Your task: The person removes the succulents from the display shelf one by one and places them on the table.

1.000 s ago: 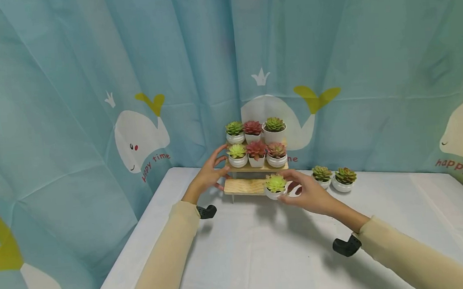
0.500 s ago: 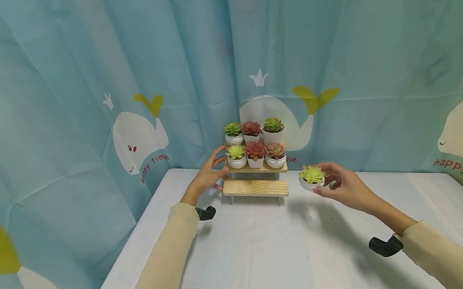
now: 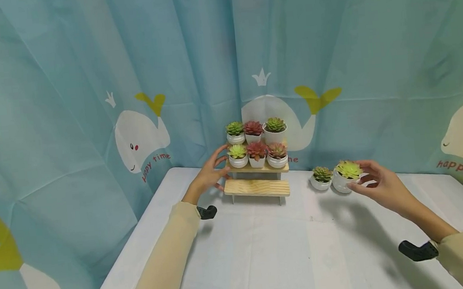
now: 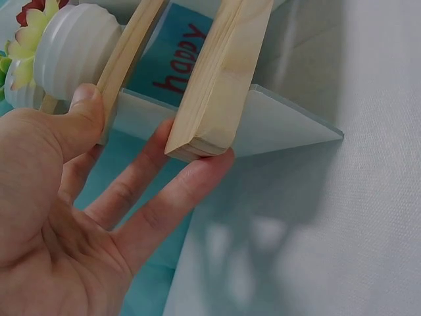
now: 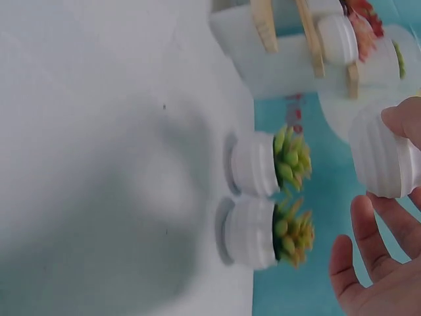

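In the head view, a three-step wooden plant stand (image 3: pixel 256 188) stands at the back of the table. Its upper two steps carry several potted succulents, such as a red one (image 3: pixel 256 151); the lowest is bare. My left hand (image 3: pixel 207 176) rests spread against the stand's left side. In the left wrist view its thumb touches the middle board (image 4: pixel 131 49) and fingertips touch the lowest board (image 4: pixel 214 85). My right hand (image 3: pixel 387 186) pinches a yellow-green succulent (image 3: pixel 346 176) by its white pot, raised off the table in the right wrist view (image 5: pixel 385 155).
Two green succulents in white pots stand on the table right of the stand; one (image 3: pixel 321 178) shows clearly in the head view, the other (image 5: pixel 250 234) is hidden behind the held pot. A blue whale-print curtain (image 3: pixel 192 66) hangs behind the white table (image 3: pixel 280 249).
My right hand has carried the yellow-green succulent rightward from the lowest step to over the pots on the table. My left hand stays at the stand.
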A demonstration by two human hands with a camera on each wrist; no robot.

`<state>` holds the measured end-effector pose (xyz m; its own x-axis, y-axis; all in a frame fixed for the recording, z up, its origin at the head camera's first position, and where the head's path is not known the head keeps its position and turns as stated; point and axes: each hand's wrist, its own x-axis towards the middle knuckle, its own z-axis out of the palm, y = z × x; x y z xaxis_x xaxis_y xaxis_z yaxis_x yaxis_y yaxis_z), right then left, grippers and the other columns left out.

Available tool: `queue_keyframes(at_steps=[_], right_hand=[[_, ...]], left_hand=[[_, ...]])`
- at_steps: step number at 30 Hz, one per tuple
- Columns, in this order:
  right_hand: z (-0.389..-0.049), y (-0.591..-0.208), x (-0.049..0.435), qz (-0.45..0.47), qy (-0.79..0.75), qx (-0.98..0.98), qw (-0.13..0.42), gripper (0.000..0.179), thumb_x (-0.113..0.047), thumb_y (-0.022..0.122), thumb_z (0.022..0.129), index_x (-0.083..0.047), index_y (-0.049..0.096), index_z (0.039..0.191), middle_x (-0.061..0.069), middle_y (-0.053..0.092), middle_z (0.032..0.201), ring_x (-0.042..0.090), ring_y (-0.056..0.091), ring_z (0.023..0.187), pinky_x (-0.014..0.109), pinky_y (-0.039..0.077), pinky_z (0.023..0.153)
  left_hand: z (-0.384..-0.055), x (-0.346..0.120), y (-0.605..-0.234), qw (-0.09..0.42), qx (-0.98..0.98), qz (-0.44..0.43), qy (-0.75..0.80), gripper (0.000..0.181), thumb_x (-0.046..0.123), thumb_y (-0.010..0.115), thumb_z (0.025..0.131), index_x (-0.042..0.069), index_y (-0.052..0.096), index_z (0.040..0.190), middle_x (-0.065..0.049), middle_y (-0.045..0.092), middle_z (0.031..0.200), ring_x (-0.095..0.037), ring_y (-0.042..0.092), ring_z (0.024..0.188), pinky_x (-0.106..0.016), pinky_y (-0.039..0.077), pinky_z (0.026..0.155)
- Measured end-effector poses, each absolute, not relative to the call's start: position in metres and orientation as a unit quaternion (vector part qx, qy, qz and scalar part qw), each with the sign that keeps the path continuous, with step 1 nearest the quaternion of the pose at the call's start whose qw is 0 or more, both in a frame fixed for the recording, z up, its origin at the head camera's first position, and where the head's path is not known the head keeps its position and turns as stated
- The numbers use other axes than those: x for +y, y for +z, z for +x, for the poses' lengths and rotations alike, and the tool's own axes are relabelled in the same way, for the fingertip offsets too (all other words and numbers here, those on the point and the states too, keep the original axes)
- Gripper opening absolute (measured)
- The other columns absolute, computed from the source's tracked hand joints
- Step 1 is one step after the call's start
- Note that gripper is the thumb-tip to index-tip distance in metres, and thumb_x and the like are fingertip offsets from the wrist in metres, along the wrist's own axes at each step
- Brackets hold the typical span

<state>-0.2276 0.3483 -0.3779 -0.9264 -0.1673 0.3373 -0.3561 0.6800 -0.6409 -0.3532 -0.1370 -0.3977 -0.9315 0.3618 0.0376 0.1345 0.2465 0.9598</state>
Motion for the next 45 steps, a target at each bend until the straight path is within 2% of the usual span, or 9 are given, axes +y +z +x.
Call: queue_keyframes(at_steps=[6,12,14,17,20,30,34,37,45], right_hand=[[-0.226,-0.381,0.368,0.125,0.385,-0.906,0.126,0.066,-0.024,0.078,0.095,0.000,0.046,0.147,-0.032,0.053,0.113,-0.011,0.059,0.089,0.013,0.053,0.068],[-0.227,-0.390,0.383,0.098,0.388,-0.908,0.127,0.068,-0.026,0.079,0.094,0.002,0.045,0.147,-0.037,0.052,0.108,-0.015,0.057,0.088,0.018,0.052,0.064],[-0.228,-0.392,0.386,0.087,0.389,-0.908,0.125,0.069,-0.027,0.078,0.094,0.002,0.044,0.147,-0.029,0.057,0.111,-0.016,0.056,0.088,0.018,0.052,0.064],[-0.230,-0.395,0.392,0.075,0.385,-0.913,0.117,0.072,-0.029,0.077,0.095,0.004,0.041,0.149,0.001,0.065,0.124,-0.019,0.053,0.088,0.017,0.051,0.064],[-0.230,-0.399,0.397,0.064,0.381,-0.916,0.107,0.075,-0.031,0.075,0.097,0.006,0.038,0.150,0.033,0.053,0.138,-0.021,0.049,0.088,0.015,0.050,0.064],[-0.237,-0.416,0.414,0.024,0.384,-0.919,0.079,0.084,-0.036,0.073,0.098,0.010,0.030,0.153,0.043,0.043,0.143,-0.021,0.046,0.085,0.015,0.051,0.064],[-0.241,-0.424,0.419,0.014,0.373,-0.925,0.074,0.085,-0.038,0.072,0.098,0.012,0.030,0.152,0.045,0.043,0.142,0.017,0.067,0.098,0.013,0.049,0.063],[-0.243,-0.428,0.421,0.010,0.369,-0.927,0.068,0.085,-0.039,0.071,0.099,0.014,0.030,0.152,0.045,0.042,0.143,0.053,0.058,0.113,0.013,0.047,0.064],[-0.252,-0.443,0.423,-0.002,0.353,-0.933,0.068,0.082,-0.039,0.071,0.099,0.015,0.034,0.147,0.046,0.043,0.140,0.059,0.056,0.115,0.054,0.057,0.082]], left_hand=[[-0.353,-0.136,-0.399,0.089,0.786,0.161,0.591,0.074,0.016,0.061,0.105,0.047,0.023,0.161,-0.012,0.026,0.167,-0.046,0.063,0.118,-0.064,0.058,0.061],[-0.353,-0.137,-0.398,0.096,0.783,0.164,0.592,0.074,0.017,0.062,0.105,0.048,0.023,0.160,-0.011,0.025,0.168,-0.043,0.062,0.121,-0.065,0.058,0.062],[-0.352,-0.137,-0.397,0.096,0.783,0.164,0.592,0.075,0.018,0.062,0.105,0.048,0.023,0.161,-0.011,0.025,0.168,-0.042,0.061,0.124,-0.065,0.058,0.062],[-0.352,-0.138,-0.396,0.095,0.786,0.161,0.589,0.074,0.019,0.062,0.105,0.048,0.023,0.161,-0.010,0.026,0.167,-0.040,0.064,0.119,-0.064,0.058,0.061],[-0.352,-0.138,-0.396,0.094,0.787,0.161,0.588,0.074,0.019,0.062,0.105,0.047,0.022,0.161,-0.010,0.026,0.167,-0.039,0.068,0.109,-0.063,0.059,0.061],[-0.352,-0.138,-0.396,0.092,0.785,0.161,0.591,0.074,0.018,0.062,0.105,0.049,0.023,0.160,-0.010,0.026,0.167,-0.039,0.069,0.105,-0.067,0.058,0.064],[-0.352,-0.137,-0.397,0.093,0.786,0.156,0.591,0.073,0.017,0.061,0.105,0.051,0.024,0.159,-0.008,0.027,0.167,-0.040,0.069,0.107,-0.068,0.057,0.065],[-0.353,-0.137,-0.397,0.094,0.784,0.156,0.593,0.073,0.016,0.061,0.106,0.050,0.024,0.159,-0.008,0.027,0.167,-0.042,0.067,0.111,-0.068,0.057,0.064],[-0.353,-0.137,-0.397,0.094,0.784,0.157,0.593,0.074,0.018,0.063,0.105,0.049,0.024,0.159,-0.008,0.027,0.167,-0.038,0.060,0.126,-0.064,0.059,0.061]])
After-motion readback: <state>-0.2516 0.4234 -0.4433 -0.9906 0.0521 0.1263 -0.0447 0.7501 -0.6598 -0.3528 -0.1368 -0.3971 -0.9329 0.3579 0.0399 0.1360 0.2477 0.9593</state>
